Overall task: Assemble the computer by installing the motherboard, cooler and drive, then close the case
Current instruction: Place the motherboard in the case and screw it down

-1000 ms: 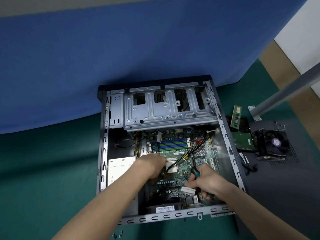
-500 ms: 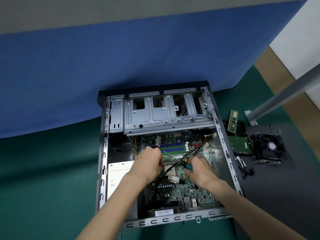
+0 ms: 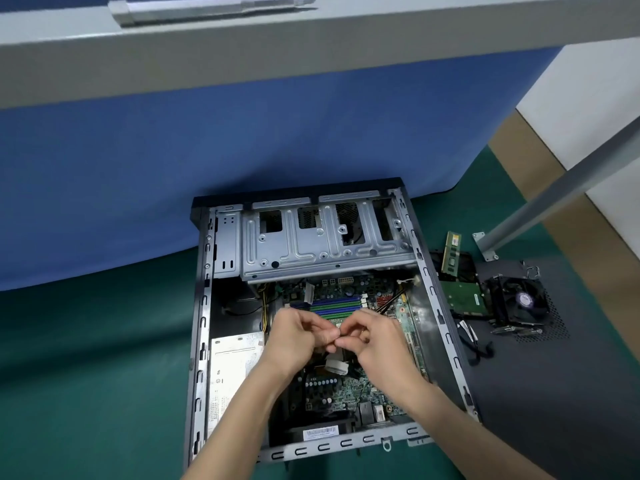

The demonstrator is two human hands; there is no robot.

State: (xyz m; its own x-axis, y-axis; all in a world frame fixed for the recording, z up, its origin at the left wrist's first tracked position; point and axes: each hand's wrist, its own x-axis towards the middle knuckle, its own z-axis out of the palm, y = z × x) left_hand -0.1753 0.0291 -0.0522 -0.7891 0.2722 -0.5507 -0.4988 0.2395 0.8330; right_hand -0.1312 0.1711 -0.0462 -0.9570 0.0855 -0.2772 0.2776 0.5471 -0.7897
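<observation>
**Hands meeting over the seated motherboard**

Case [image 3: 204, 306] lies on its side, open, on a green mat [image 3: 86, 341] in front of a blue cloth [image 3: 173, 168]. The motherboard [image 3: 346, 386] lies inside it, flat against the floor of the case. Its blue and green memory slots [image 3: 332, 304] show just beyond the hands. A bare metal drive cage [image 3: 311, 244] spans the far end of the case, and a power supply [image 3: 235, 362] fills the left compartment.

Left hand [image 3: 298, 336] and right hand [image 3: 375, 337] are raised just above the middle of the board. Their fingers are curled and their fingertips are brought together, touching or nearly so. Whether either hand pinches a small part between the fingertips is too fine to tell, so the grasp of each stays undetermined. A white connector [image 3: 336, 366] lies on the board directly below the joined fingertips, apart from them.

Outside the case, to the right, are the parts not yet fitted. The drive [image 3: 462, 297], with its green circuit side up, lies just beside the case wall. The cooler [image 3: 519, 303], fan upward, stands just beside the drive on a dark perforated panel [image 3: 536, 375]. A memory stick [image 3: 452, 252] lies beyond the drive, and loose black cables [image 3: 474, 341] trail near the case wall. A grey metal leg [image 3: 554, 188] slants down to the mat behind the cooler.
</observation>
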